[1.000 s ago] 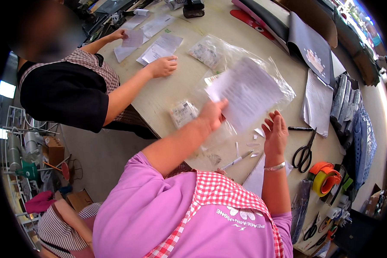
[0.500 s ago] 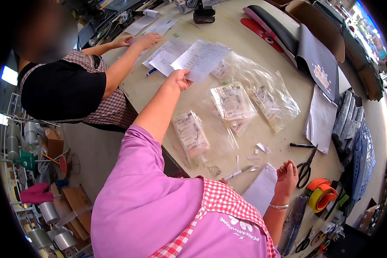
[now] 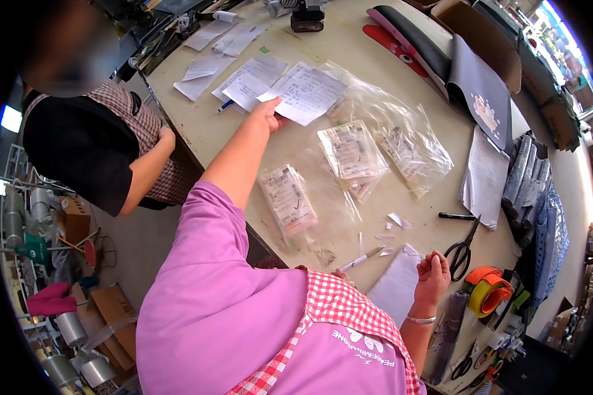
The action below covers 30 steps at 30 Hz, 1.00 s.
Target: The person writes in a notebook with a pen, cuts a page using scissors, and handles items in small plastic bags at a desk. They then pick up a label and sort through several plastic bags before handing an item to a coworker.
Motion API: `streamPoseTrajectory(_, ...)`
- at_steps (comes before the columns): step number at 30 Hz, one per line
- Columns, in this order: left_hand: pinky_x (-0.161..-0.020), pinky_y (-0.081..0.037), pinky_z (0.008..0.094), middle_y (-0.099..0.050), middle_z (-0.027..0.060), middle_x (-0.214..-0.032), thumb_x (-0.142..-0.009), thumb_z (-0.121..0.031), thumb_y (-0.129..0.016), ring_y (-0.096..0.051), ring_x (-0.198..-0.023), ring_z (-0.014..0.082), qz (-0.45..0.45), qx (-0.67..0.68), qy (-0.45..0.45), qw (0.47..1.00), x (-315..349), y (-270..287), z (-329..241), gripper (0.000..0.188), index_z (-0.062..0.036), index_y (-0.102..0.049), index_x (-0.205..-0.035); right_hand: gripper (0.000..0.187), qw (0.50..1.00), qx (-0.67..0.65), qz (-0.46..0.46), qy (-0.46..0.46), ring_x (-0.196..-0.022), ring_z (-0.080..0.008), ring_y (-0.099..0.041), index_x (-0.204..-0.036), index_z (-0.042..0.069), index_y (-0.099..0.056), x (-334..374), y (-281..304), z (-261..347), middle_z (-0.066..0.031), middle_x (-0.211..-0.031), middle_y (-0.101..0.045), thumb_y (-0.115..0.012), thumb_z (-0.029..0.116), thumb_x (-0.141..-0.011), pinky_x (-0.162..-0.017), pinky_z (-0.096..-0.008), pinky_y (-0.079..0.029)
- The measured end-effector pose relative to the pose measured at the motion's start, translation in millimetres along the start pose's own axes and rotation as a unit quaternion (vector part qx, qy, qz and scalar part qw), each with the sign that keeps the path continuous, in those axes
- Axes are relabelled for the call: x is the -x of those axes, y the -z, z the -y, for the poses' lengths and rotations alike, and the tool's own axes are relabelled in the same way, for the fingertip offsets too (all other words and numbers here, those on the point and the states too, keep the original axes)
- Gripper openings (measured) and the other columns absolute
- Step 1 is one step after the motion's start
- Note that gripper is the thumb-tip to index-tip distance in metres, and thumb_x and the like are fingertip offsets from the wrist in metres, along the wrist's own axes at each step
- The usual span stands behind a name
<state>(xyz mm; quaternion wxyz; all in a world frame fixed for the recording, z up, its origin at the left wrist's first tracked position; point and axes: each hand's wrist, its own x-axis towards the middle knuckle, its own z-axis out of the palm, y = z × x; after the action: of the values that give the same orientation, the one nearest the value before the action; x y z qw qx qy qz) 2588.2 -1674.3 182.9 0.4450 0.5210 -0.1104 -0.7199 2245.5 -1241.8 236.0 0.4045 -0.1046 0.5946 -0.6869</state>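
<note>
My left hand (image 3: 270, 116) stretches out over the table and pinches a sheet of handwritten paper (image 3: 310, 92) by its near edge. That sheet overlaps other written papers (image 3: 247, 89), with a blue pen (image 3: 225, 105) partly under them. Close to my right hand (image 3: 433, 273) lies a folded white paper (image 3: 396, 283); the fingers are curled closed, and I see nothing in them. A white pen (image 3: 364, 258) rests between that paper and my apron. Clear-bagged bundles of printed labels sit mid-table: one stack (image 3: 290, 199) nearer me, another (image 3: 352, 151) farther off, one in a plastic bag (image 3: 405, 155).
A co-worker in a checked apron (image 3: 128, 125) stands at the table's left side. On the right are scissors (image 3: 464, 253), a black marker (image 3: 456, 216), tape rolls (image 3: 489, 296), a paper stack (image 3: 484, 178) and a dark printed sheet (image 3: 481, 99). Paper scraps (image 3: 398, 221) lie near the pen.
The co-worker's hands have drawn back from the papers at the far left, and one arm now hangs bent at their side. My left hand keeps its sheet; my right hand stays about where it was.
</note>
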Motion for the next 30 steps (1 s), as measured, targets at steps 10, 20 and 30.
streamPoseTrajectory(10,-0.106,-0.031,0.0486,-0.023,0.0303,-0.144,-0.088,-0.042,-0.058,-0.032,-0.132,0.0388,0.041,-0.174,-0.09,0.98,76,46,-15,0.08,0.0051,-0.023,-0.141,0.02,0.968,0.23,-0.035,0.097,-0.07,-0.0102,-0.059,-0.101,-0.002,-0.061,24,9,21,-0.0041,-0.084,-0.062,-0.062,0.012,-0.088,-0.064,-0.0235,-0.049)
streamPoseTrajectory(20,-0.074,-0.051,0.0259,-0.067,0.0103,-0.098,-0.093,-0.018,-0.056,-0.065,-0.083,0.0151,0.292,-0.343,-0.107,0.886,208,-8,117,0.026,-0.004,-0.056,-0.114,0.032,0.777,0.589,-0.192,0.114,-0.081,-0.0265,-0.064,-0.103,-0.001,-0.06,63,95,4,-0.0158,-0.092,-0.065,-0.066,0.022,-0.082,-0.073,-0.0352,-0.05)
streamPoseTrajectory(30,-0.076,-0.049,0.0392,-0.058,0.0177,-0.098,-0.079,-0.012,-0.067,-0.059,-0.088,0.0334,0.391,-0.697,-0.381,0.465,284,-10,233,0.037,-0.0025,-0.053,-0.112,0.034,0.736,0.636,-0.119,0.198,-0.096,-0.0314,-0.058,-0.105,0.005,-0.061,80,58,-26,-0.0136,-0.1,-0.063,-0.071,0.021,-0.076,-0.082,-0.0387,-0.047)
